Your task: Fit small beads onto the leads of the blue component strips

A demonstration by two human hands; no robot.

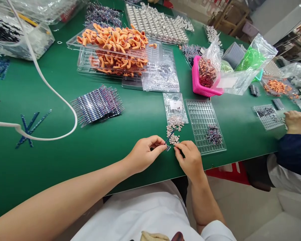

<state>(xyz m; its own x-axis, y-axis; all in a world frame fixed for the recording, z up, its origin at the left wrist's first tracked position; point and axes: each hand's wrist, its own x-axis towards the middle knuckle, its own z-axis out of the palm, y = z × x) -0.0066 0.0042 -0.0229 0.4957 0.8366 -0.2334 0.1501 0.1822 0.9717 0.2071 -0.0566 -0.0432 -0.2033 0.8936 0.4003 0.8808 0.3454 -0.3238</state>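
My left hand (pixel 149 152) pinches a narrow dark blue strip (pixel 169 136) between thumb and fingertips. Its far end slants up over a loose pile of small round copper-coloured parts (pixel 175 138). A short, light-patterned piece (pixel 168 148) shows just below those fingertips. At the near edge of the pile is my right hand (pixel 190 158), its thumb and forefinger almost together. Whatever is between them is too small to make out. Behind the pile lies a clear plastic bag (pixel 174 107) with a white label, more of the copper-coloured parts at its mouth.
To the right, a clear ridged tray (pixel 199 124) holds a heap of wired parts (pixel 214 135). Bundled wired strips (pixel 97 104) lie left. Behind stand trays of orange pieces (pixel 117 40) and a pink basket (pixel 196 80). A white cable (pixel 50 88) loops leftward. A co-worker's hand (pixel 296 121) is far right.
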